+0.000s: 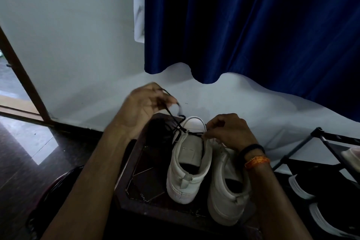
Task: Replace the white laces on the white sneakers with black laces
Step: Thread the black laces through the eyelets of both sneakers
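Head view: we had two white sneakers heel-toward-us on the dark surface (155, 191). The left sneaker (187, 163) was our landmark; the right sneaker (228, 191) sat touching its right side. The black lace (176, 122) ran from the landmark's top eyelets up and left, its long axis slanting away to our left hand (148, 101), raised above-left of the tongue w/ fingers curled round the strands. Our right hand (226, 130) pinched the other lace end just right of the tongue, nearer the eyelets. We judged the next pull went along that slant. A white lace loop (196, 119) arced behind the tongue, so prob. not fully swapped.
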Tool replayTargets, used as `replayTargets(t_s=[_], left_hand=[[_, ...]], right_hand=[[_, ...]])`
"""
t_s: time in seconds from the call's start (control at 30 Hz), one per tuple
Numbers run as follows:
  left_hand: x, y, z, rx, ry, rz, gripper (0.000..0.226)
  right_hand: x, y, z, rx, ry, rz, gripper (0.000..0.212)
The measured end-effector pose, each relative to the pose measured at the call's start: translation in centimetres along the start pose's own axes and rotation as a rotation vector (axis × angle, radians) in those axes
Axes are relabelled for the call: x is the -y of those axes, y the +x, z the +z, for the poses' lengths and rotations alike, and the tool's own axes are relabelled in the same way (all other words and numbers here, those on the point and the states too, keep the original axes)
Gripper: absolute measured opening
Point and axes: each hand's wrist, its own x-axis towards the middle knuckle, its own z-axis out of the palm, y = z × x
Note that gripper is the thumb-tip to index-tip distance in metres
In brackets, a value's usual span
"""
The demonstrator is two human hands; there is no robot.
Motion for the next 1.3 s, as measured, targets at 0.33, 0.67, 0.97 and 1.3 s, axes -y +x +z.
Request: replayTargets(t_s=[0.33,0.67,0.97,1.3], left_hand=[[-2.9,-0.7,-3.2,-0.258,0.034,-0.01,0.014],[-1.4,-1.9,-6.0,0.06,0.824,-0.775,0.009],[0.0,-1.1,-5.9,0.135,1.152,-1.004,0.041],[4.2,0.9,-2.3,-0.025,1.292,-0.15,0.012]], right_hand=[[0.3,0.6,1.3,0.208,-0.084,-0.25,0.048],[-0.2,0.9,1.9,0.161,-0.139,-0.27,0.032],[-0.4,1.3,2.3,0.126,-0.11,-0.302,0.033],[-0.7,1.4,2.6,0.089,-0.101,-0.314,0.034]])
